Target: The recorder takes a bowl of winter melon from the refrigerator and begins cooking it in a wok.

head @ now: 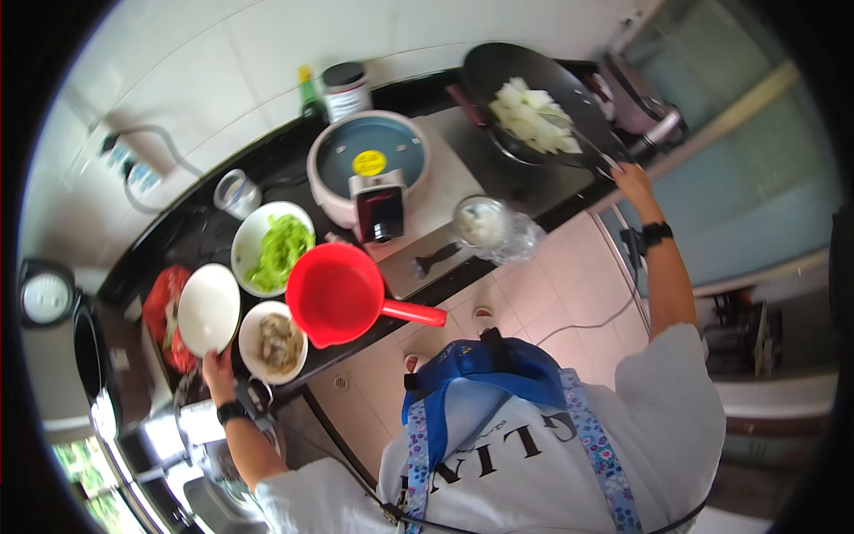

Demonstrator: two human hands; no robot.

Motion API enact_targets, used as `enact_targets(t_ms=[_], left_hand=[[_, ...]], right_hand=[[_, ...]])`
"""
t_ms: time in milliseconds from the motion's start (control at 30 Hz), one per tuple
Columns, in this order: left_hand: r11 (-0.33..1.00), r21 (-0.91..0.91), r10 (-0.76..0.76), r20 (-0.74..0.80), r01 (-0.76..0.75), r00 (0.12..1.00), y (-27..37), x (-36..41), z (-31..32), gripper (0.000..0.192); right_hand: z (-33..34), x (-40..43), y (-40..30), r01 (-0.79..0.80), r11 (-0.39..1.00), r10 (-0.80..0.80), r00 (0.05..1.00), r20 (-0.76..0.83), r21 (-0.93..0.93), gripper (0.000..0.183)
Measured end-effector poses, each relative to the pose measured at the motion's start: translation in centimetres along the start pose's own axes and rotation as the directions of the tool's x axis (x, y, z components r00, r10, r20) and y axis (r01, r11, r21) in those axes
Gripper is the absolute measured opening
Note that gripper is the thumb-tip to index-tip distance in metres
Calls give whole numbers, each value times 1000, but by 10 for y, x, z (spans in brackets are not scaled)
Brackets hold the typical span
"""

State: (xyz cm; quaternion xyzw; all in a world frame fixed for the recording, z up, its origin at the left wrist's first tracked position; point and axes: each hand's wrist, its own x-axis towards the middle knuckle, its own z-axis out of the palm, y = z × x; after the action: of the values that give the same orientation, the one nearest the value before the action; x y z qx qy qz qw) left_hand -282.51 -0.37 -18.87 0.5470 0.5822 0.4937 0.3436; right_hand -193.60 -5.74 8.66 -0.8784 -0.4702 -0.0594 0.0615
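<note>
With my left hand (pixel 217 374) I grip the near rim of a white bowl (pixel 209 308), which looks empty, at the counter's left. My right hand (pixel 630 179) is closed on the handle of a spatula or similar tool whose head reaches into a black wok (pixel 567 73). Pale sliced vegetable pieces (pixel 534 117) lie in the wok. Beside the held bowl are a white bowl of green sliced vegetable (pixel 283 250) and a smaller bowl of greyish-brown food (pixel 280 344). A red plastic ladle-shaped scoop (pixel 335 294) stands right of them, its handle pointing right.
A lidded pink electric cooker (pixel 369 150) stands mid-counter, with a jar (pixel 347 90) and a green bottle (pixel 309 97) behind. A plastic-wrapped container of white food (pixel 482 222) sits near the front edge. A red bag (pixel 175 287) is at left; the sink (pixel 213 504) is lower left.
</note>
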Motion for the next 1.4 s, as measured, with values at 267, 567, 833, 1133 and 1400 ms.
enact_targets(t_ms=[267,567,833,1133,1400], left_hand=[[517,-715,-601,89,471,795,23,19,3,30],[317,-785,-673,208,531,710,65,20,-3,35],[914,-386,-291,-409,125,865,253,-63,31,41],[993,105,47,137,-62,989,358,-184,212,17],[992,-120,75,294,-41,953,389,-191,323,13]], right_hand=[[-42,-42,8,-40,998,43,997,61,-57,36],[24,-3,-33,73,996,-69,993,95,-44,25],[-58,-39,34,59,997,-58,998,28,-43,29],[-115,-78,61,105,993,-95,983,159,-58,33],[-13,12,38,248,968,-243,963,120,-24,28]])
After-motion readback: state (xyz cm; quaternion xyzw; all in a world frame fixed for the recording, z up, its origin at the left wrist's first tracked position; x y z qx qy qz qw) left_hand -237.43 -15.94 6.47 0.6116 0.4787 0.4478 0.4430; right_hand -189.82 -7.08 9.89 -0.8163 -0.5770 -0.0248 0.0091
